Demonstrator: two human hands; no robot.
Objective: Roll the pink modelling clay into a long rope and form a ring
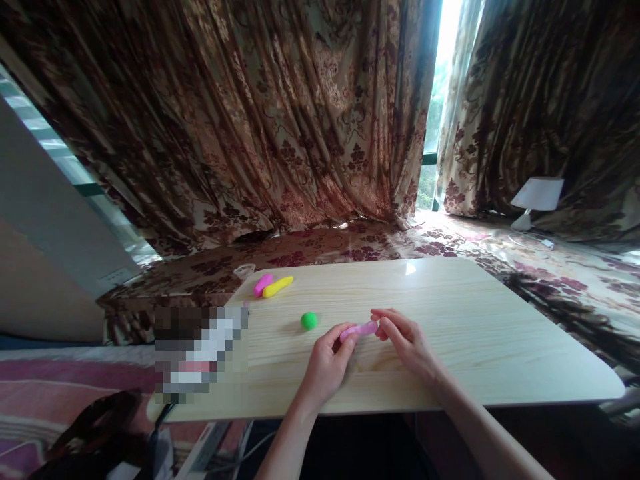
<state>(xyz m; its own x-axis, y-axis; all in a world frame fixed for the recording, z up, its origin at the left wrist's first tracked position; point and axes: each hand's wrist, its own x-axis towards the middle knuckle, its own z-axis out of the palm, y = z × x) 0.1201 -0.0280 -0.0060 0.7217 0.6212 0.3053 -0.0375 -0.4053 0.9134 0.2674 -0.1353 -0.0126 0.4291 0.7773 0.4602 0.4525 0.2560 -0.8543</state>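
Observation:
A light pink piece of modelling clay (359, 331), long with thicker ends, is held above the table. My left hand (331, 357) is closed round its left end, thumb on top. At the clay's right end is my right hand (404, 339), fingers apart and the forefinger stretched out over the tip; whether it touches the clay is hard to tell. A green clay ball (309, 321) rests on the table left of my hands. Farther back, a yellow clay piece (277, 287) lies against a brighter pink clay piece (263, 285).
Beneath my hands is a pale wood-grain table (480, 333). A clear plastic container (245, 270) sits by its far left corner. A blurred-out object (205, 353) covers the left edge. Behind are patterned curtains (310, 120) and a white lamp (537, 195).

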